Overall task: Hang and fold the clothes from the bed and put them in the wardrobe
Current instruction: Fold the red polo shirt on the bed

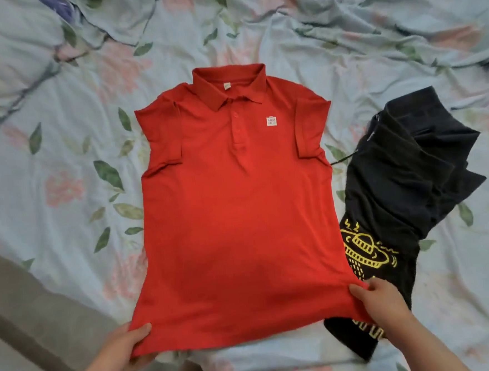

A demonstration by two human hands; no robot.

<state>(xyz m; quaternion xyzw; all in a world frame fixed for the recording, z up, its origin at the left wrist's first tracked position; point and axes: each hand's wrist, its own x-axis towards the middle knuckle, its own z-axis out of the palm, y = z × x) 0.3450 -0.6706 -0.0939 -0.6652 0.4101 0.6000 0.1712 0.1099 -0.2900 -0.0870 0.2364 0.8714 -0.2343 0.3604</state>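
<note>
Red polo shirt (233, 203) flat on bed sheet (60, 140), front up, sleeves tucked in. Left hand (130, 345) pinches left hem corner; right hand (375, 299) pinches right hem corner. Black clothes (402, 186) beside shirt's right edge.

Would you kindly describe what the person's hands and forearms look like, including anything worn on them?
Both the left hand and the right hand are bare: no gloves, rings, watch or bracelet show. The forearms are uncovered to the frame's edge, so no sleeves are visible.
</note>
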